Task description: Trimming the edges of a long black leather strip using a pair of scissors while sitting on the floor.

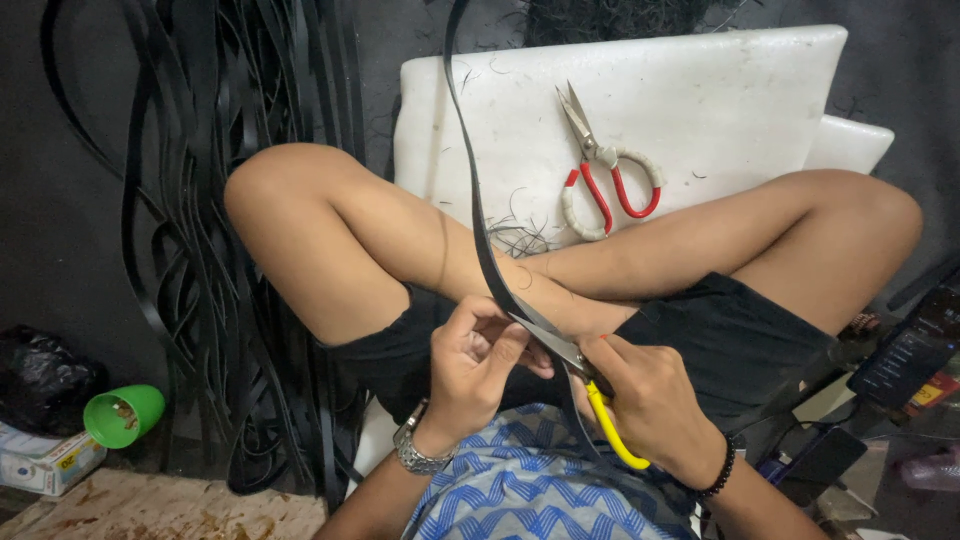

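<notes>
Black strip (478, 215) pinched in left hand (470, 365), right hand (655, 405) gripping yellow-handled scissors (585, 385) against it.

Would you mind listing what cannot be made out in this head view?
- Yellow-handled scissors: finger loops hidden inside the right hand.
- Black strip: upper end cut off by the top edge.
- Green cup: contents too small to tell.
- Left hand: fingertips hidden behind the strip.

Glossy black rubbery strip (478, 215), steel-bladed scissors (590, 385) with yellow plastic handles, scuffed white board (720, 90).
</notes>
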